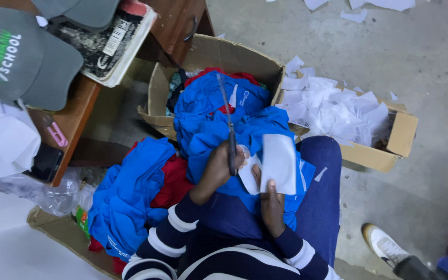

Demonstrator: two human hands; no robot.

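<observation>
I'm looking straight down into my lap. My left hand point(219, 168) is wrapped tight around the handles of a pair of scissors point(229, 129), the long blades pointing away from me, up over the blue cloth. My right hand point(271, 205) is closed on a white piece of fabric point(278, 163), thumb on top, pinching its lower edge; the piece sits just beside the scissor handles, and a smaller white flap of it reaches towards them. Whether the blades are parted I can't tell from this angle.

Under both hands lies a blue garment point(219, 129), draped over my knees and running up into an open cardboard box point(208, 54) packed with more blue and some red cloth. To my left, another heap of blue and red garments point(136, 192) rests on a flattened sheet of cardboard point(53, 223) on the floor.

On my right, a second cardboard box point(403, 135) is piled with white offcuts point(333, 109), and more scraps lie scattered on the grey floor point(416, 52) beyond it. Upper left, a wooden bench point(76, 111) carries a grey cap point(19, 57), a book point(107, 44), a pink clip point(57, 135) and a dark phone point(45, 162). At the lower right edge, a white shoe point(385, 246) belonging to another person stands on the floor.
</observation>
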